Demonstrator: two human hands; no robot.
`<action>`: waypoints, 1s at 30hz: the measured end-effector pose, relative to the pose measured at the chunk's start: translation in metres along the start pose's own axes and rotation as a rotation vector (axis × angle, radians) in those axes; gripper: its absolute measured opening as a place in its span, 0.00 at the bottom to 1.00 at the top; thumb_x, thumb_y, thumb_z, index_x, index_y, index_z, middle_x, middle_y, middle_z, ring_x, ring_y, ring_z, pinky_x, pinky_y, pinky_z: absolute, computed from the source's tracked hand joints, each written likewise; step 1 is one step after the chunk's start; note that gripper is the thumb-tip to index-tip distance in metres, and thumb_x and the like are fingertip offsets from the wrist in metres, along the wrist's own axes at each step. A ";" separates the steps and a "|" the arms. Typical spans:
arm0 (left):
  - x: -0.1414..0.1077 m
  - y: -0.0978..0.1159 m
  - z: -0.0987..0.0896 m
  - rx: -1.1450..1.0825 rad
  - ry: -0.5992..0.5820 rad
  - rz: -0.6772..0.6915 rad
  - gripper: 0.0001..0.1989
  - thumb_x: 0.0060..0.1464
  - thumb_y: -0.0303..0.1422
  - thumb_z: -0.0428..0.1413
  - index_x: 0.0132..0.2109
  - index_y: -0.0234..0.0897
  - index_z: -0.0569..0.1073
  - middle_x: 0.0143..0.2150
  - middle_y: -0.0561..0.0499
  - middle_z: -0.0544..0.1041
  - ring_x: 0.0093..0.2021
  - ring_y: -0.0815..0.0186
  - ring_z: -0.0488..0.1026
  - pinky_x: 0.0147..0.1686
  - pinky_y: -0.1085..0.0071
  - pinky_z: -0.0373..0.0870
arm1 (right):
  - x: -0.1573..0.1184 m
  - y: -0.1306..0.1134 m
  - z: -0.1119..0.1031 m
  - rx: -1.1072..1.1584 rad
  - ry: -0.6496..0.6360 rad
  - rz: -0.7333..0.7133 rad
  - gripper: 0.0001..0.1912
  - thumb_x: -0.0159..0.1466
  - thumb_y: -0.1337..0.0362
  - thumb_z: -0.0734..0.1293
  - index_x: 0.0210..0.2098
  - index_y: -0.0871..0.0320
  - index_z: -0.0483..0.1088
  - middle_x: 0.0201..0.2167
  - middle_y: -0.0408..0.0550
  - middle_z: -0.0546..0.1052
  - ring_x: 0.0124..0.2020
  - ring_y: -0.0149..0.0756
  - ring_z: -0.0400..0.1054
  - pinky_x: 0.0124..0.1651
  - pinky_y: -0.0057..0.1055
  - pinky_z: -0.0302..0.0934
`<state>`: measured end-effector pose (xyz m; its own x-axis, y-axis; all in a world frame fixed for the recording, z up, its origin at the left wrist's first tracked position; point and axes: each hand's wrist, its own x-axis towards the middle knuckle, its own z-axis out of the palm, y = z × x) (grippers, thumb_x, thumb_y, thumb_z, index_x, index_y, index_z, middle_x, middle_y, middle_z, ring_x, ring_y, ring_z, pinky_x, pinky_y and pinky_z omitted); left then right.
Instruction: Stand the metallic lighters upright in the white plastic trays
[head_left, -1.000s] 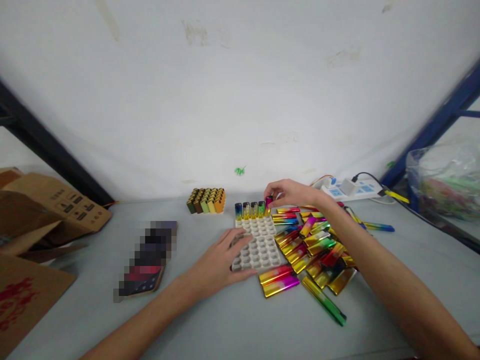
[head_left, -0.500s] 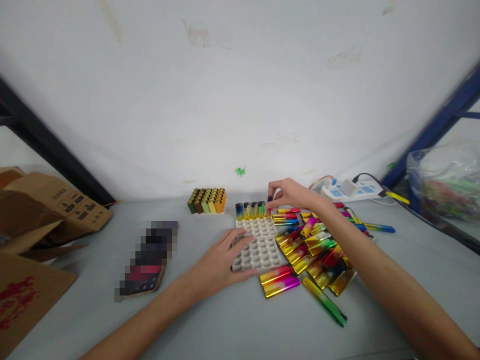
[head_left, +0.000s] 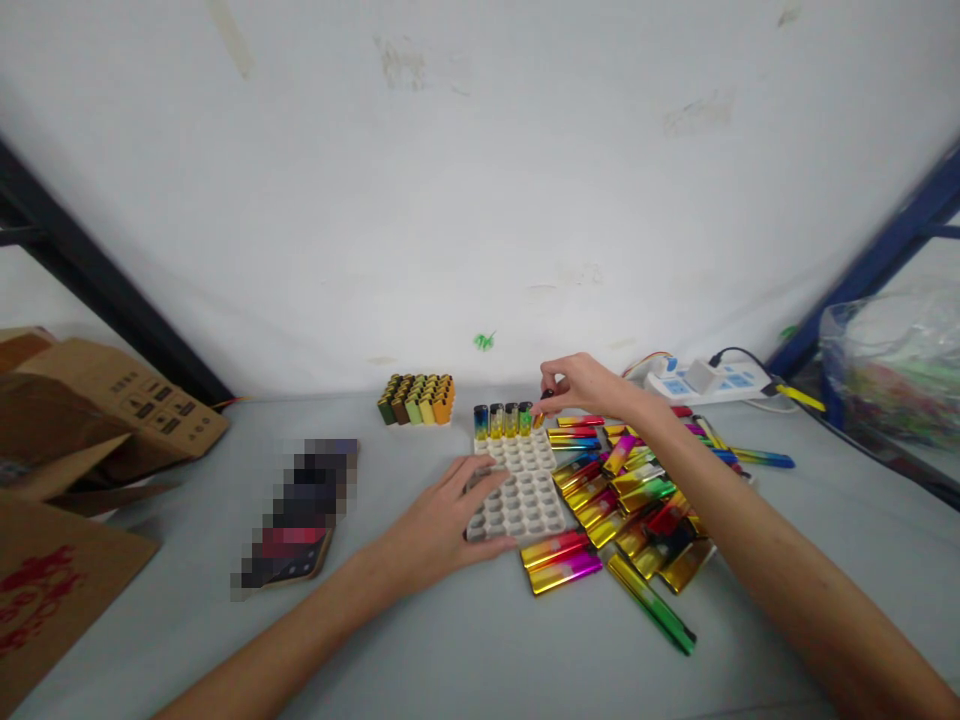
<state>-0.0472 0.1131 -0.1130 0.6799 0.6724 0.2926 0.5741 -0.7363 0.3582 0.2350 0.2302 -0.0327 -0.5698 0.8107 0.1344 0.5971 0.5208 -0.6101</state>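
Observation:
A white tray with rows of holes [head_left: 534,500] lies in front of me, its near half bare. My left hand [head_left: 450,515] grips the tray's left side, fingers over the top and thumb along the near edge. Several shiny lighters [head_left: 511,420] stand upright in its back row. At the right end of that row, my right hand [head_left: 574,385] pinches a lighter [head_left: 539,419] by its dark top; the lighter leans, and whether its base is in a hole I cannot tell. A loose heap of metallic coloured lighters [head_left: 600,500] spreads right of the tray, partly under my right forearm.
A full block of upright gold-toned lighters [head_left: 416,400] stands at the back left. A phone [head_left: 304,560], partly pixelated, lies on the left. Open cardboard boxes [head_left: 112,400] are at far left. A power strip [head_left: 705,380] and a clear plastic bag [head_left: 892,370] are at right.
The lighter in my right hand has gone from nearly upright to leaning, its top tipped rightward. My left hand stays on the tray. The whole view has shifted slightly.

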 end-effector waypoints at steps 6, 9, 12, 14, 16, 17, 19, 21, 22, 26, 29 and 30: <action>0.000 0.000 0.001 0.000 -0.003 -0.006 0.32 0.59 0.46 0.62 0.66 0.43 0.65 0.65 0.40 0.65 0.65 0.51 0.64 0.64 0.52 0.66 | 0.004 0.008 0.009 0.020 -0.060 -0.004 0.26 0.60 0.41 0.71 0.26 0.54 0.60 0.20 0.46 0.78 0.27 0.39 0.77 0.30 0.31 0.60; -0.001 -0.001 0.001 0.000 0.003 -0.002 0.32 0.59 0.46 0.63 0.66 0.43 0.65 0.65 0.41 0.65 0.66 0.51 0.64 0.65 0.53 0.66 | 0.003 0.008 0.008 0.037 -0.069 -0.032 0.25 0.60 0.42 0.71 0.26 0.54 0.60 0.20 0.45 0.79 0.27 0.39 0.77 0.29 0.31 0.60; -0.001 -0.001 0.001 0.005 -0.007 -0.002 0.32 0.60 0.46 0.62 0.67 0.43 0.64 0.65 0.40 0.64 0.66 0.51 0.63 0.65 0.52 0.65 | 0.000 0.004 0.005 0.025 -0.068 -0.048 0.25 0.60 0.43 0.72 0.25 0.54 0.60 0.20 0.46 0.79 0.27 0.38 0.76 0.29 0.31 0.60; -0.001 -0.001 0.001 0.005 -0.011 -0.002 0.33 0.60 0.46 0.62 0.67 0.43 0.64 0.66 0.40 0.63 0.66 0.50 0.63 0.65 0.51 0.66 | -0.001 0.001 0.004 0.010 -0.073 -0.035 0.25 0.60 0.43 0.72 0.25 0.54 0.59 0.20 0.46 0.78 0.27 0.38 0.76 0.29 0.31 0.59; -0.001 -0.001 0.001 0.003 -0.003 0.001 0.32 0.60 0.45 0.62 0.67 0.43 0.64 0.65 0.40 0.64 0.66 0.50 0.63 0.64 0.51 0.66 | -0.002 -0.002 0.002 0.009 -0.081 -0.017 0.25 0.61 0.43 0.71 0.25 0.54 0.59 0.21 0.46 0.78 0.27 0.38 0.77 0.29 0.31 0.59; 0.000 0.000 0.001 0.003 0.001 0.002 0.32 0.59 0.45 0.63 0.67 0.43 0.64 0.65 0.40 0.64 0.65 0.51 0.64 0.64 0.51 0.66 | -0.002 -0.003 0.002 0.015 -0.086 -0.013 0.25 0.61 0.43 0.71 0.25 0.54 0.59 0.21 0.46 0.78 0.28 0.39 0.77 0.29 0.31 0.59; 0.000 0.000 0.001 0.002 0.005 -0.001 0.32 0.59 0.45 0.63 0.66 0.43 0.65 0.65 0.40 0.64 0.65 0.51 0.64 0.64 0.52 0.66 | -0.002 -0.003 0.002 0.031 -0.090 -0.011 0.25 0.61 0.43 0.71 0.25 0.54 0.59 0.21 0.46 0.78 0.28 0.39 0.77 0.29 0.31 0.60; 0.000 0.001 0.000 0.002 0.000 -0.006 0.32 0.59 0.45 0.63 0.66 0.43 0.65 0.65 0.40 0.64 0.65 0.50 0.64 0.64 0.51 0.66 | -0.001 -0.001 0.004 0.050 -0.087 0.004 0.26 0.60 0.43 0.72 0.25 0.53 0.58 0.21 0.46 0.78 0.29 0.40 0.78 0.30 0.32 0.61; 0.000 0.001 0.000 0.003 -0.003 -0.008 0.32 0.59 0.45 0.62 0.66 0.43 0.65 0.65 0.40 0.65 0.65 0.50 0.64 0.64 0.51 0.66 | -0.001 0.000 0.005 0.066 -0.083 0.019 0.26 0.59 0.42 0.72 0.25 0.53 0.58 0.21 0.46 0.78 0.29 0.40 0.78 0.30 0.32 0.62; 0.000 0.002 -0.002 0.002 -0.003 -0.013 0.32 0.59 0.45 0.63 0.67 0.44 0.65 0.65 0.40 0.65 0.65 0.50 0.65 0.64 0.51 0.67 | 0.001 0.005 0.009 0.133 -0.066 0.054 0.27 0.58 0.40 0.72 0.26 0.53 0.58 0.21 0.46 0.79 0.31 0.43 0.79 0.31 0.33 0.65; 0.000 0.002 -0.001 0.002 -0.002 -0.011 0.32 0.59 0.44 0.63 0.67 0.44 0.65 0.65 0.41 0.65 0.65 0.51 0.64 0.64 0.52 0.66 | 0.002 0.007 0.009 0.105 -0.055 0.029 0.27 0.59 0.41 0.72 0.26 0.53 0.58 0.21 0.46 0.79 0.30 0.41 0.78 0.32 0.33 0.64; 0.000 0.001 -0.001 0.002 -0.002 -0.009 0.32 0.60 0.44 0.63 0.67 0.44 0.65 0.65 0.41 0.65 0.65 0.51 0.64 0.64 0.52 0.66 | 0.002 0.007 0.009 0.077 -0.045 0.017 0.26 0.59 0.41 0.72 0.25 0.53 0.58 0.22 0.47 0.79 0.30 0.40 0.78 0.31 0.33 0.63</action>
<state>-0.0469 0.1119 -0.1118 0.6755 0.6791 0.2874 0.5812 -0.7302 0.3592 0.2328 0.2327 -0.0436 -0.5856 0.8056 0.0893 0.5629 0.4835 -0.6703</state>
